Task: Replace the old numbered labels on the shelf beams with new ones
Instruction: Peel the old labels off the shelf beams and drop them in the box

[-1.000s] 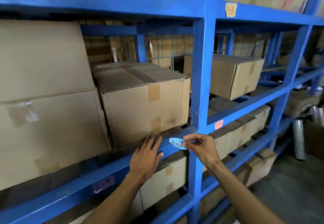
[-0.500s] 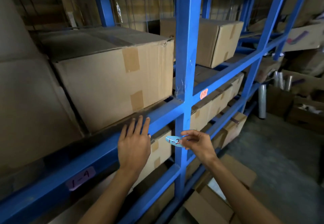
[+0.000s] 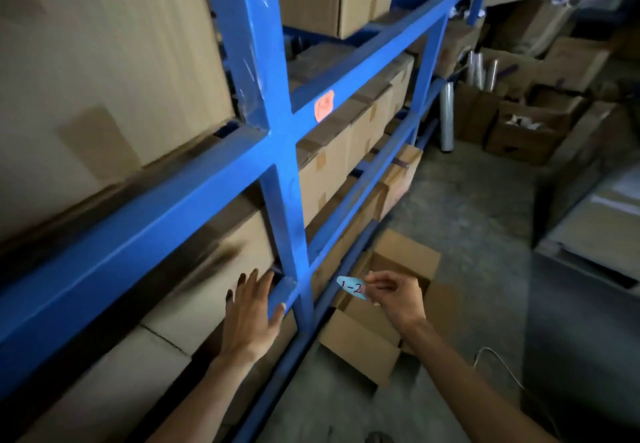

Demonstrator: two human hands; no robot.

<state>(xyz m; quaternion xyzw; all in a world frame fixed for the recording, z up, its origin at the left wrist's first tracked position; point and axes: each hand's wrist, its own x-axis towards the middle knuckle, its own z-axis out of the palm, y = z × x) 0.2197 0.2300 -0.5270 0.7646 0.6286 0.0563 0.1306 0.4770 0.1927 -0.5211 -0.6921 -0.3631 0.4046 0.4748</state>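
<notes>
A light blue label (image 3: pixel 351 287) marked "1-2" is pinched between the fingertips of my right hand (image 3: pixel 394 295), off the rack and out over the floor. My left hand (image 3: pixel 251 314) lies flat with fingers spread against a cardboard box and the lower blue beam (image 3: pixel 287 292), holding nothing. The main blue shelf beam (image 3: pixel 166 207) runs diagonally across the view. An orange label (image 3: pixel 323 105) sticks on the beam right of the blue upright post (image 3: pixel 277 137).
Cardboard boxes (image 3: pixel 104 71) fill the shelves. An open cardboard box (image 3: pixel 384 307) stands on the concrete floor below my right hand. More boxes and rolls of clear film (image 3: pixel 447 116) stand at the back right. A thin cable (image 3: pixel 498 359) lies on the floor.
My view has tilted down and to the right. My right hand has carried the "1-2" label away from the beam, out over the floor. My left hand has slid down to the lower beam.
</notes>
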